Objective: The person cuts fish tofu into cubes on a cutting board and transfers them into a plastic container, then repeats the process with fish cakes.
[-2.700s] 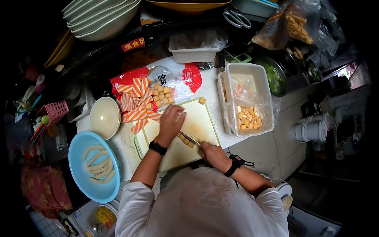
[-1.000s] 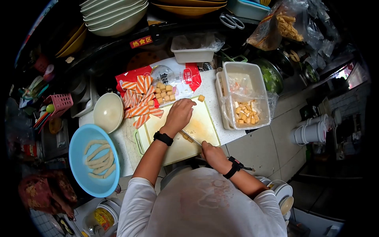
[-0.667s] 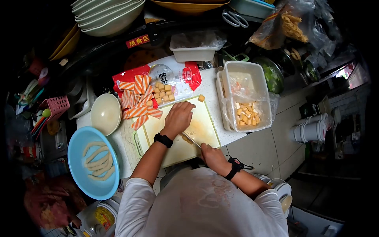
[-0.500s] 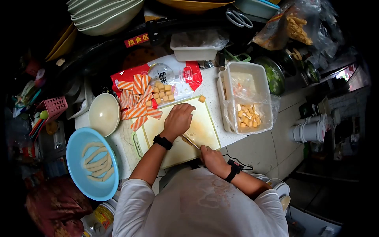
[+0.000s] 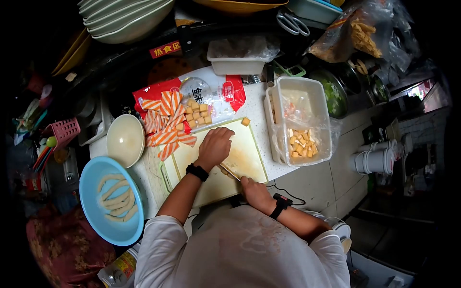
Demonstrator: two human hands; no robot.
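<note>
My right hand point(image 5: 257, 193) is closed round the handle of a knife at the near edge of the cutting board point(image 5: 249, 153). The knife's narrow blade point(image 5: 230, 172) points up and left, low over the board, with small brownish bits beside it. Over the middle of the board, my left hand point(image 5: 214, 150) is back up with its fingers bent and together; whatever lies under them is hidden. One tan cube point(image 5: 246, 121) sits at the board's far edge. Beyond, more tan cubes point(image 5: 196, 115) and orange-and-white striped pieces point(image 5: 165, 115) rest on a red-and-white plastic bag point(image 5: 211, 91).
Right of the board stands a clear plastic tub point(image 5: 324, 125) with cut tan pieces point(image 5: 302, 143). On the left are a cream bowl point(image 5: 125, 140) and a blue basin point(image 5: 89, 211) holding pale long strips point(image 5: 120, 201). A white container point(image 5: 237, 65) and scissors point(image 5: 293, 23) are at the back.
The knife and my right hand have shifted very slightly left. My left hand stays in nearly the same place, and the whole view has moved a little.
</note>
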